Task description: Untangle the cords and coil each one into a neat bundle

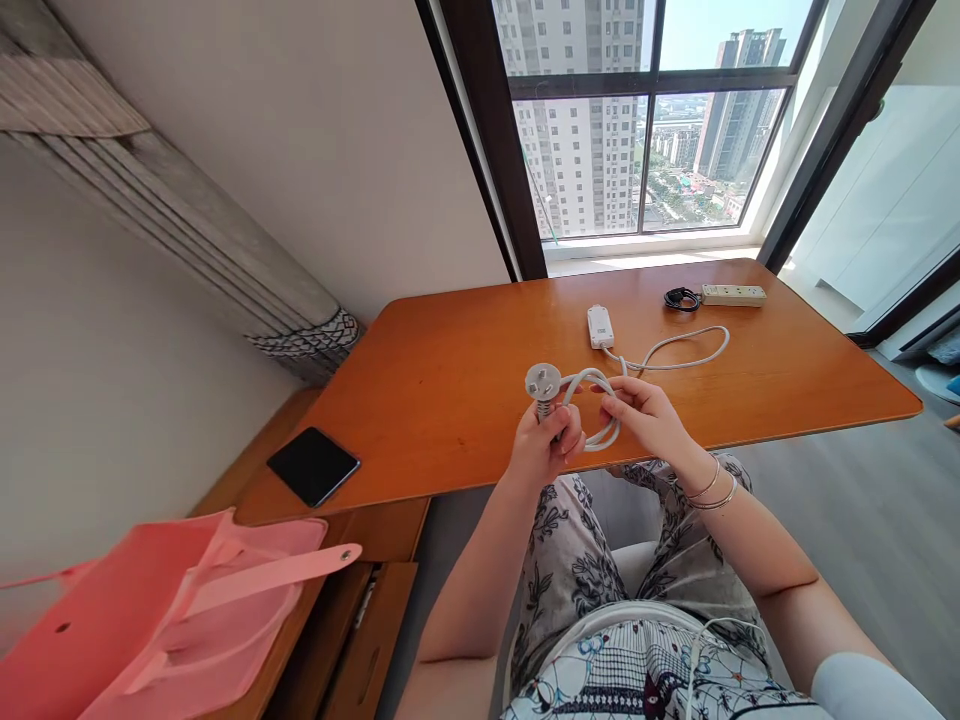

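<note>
2 hands, 1 white cord [591,374]: the left hand [551,440] is curled snugly round the neck of the round plug [542,382], face up, while the right hand [639,413] has thumb and fingers pinched on the coil. Slack runs off past the right fingertips, bows out rightward, then doubles back to the white block [600,327] just beyond, long axis pointing away, right hand nearer. Hard smooth plastic, bendy cable, orangey wood-look tabletop [450,380].
</note>
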Action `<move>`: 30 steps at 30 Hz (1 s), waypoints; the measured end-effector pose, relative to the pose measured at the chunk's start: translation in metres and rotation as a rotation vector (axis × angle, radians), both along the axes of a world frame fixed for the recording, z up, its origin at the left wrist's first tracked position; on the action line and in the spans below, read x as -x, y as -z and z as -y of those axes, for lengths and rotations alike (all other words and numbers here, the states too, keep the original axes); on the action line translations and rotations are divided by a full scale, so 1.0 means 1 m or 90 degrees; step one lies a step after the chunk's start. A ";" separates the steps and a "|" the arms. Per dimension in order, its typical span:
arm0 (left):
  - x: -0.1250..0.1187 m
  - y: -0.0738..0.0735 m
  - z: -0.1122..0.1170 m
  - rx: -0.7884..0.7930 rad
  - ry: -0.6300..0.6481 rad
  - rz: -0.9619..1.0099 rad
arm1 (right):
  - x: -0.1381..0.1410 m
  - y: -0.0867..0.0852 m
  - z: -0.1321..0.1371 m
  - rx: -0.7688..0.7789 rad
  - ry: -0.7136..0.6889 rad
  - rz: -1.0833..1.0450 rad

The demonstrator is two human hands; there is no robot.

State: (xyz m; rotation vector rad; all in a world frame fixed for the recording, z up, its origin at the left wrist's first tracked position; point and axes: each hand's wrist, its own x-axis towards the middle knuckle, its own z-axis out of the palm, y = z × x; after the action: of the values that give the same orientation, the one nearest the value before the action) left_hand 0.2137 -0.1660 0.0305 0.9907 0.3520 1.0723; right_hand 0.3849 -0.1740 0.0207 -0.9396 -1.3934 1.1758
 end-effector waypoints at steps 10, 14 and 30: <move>0.005 -0.005 0.006 -0.001 0.081 0.049 | -0.006 -0.010 -0.001 -0.060 0.022 0.082; 0.005 -0.012 0.010 -0.011 0.063 -0.031 | -0.014 -0.005 -0.001 -0.069 0.068 0.110; -0.003 0.004 0.009 0.084 0.046 -0.011 | -0.022 -0.006 0.006 -0.077 -0.011 0.117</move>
State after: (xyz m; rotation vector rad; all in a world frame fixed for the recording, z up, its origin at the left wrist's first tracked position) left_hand 0.2163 -0.1747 0.0260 0.8887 0.3930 0.9628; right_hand 0.4066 -0.1799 0.0265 -0.9703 -1.6031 1.0259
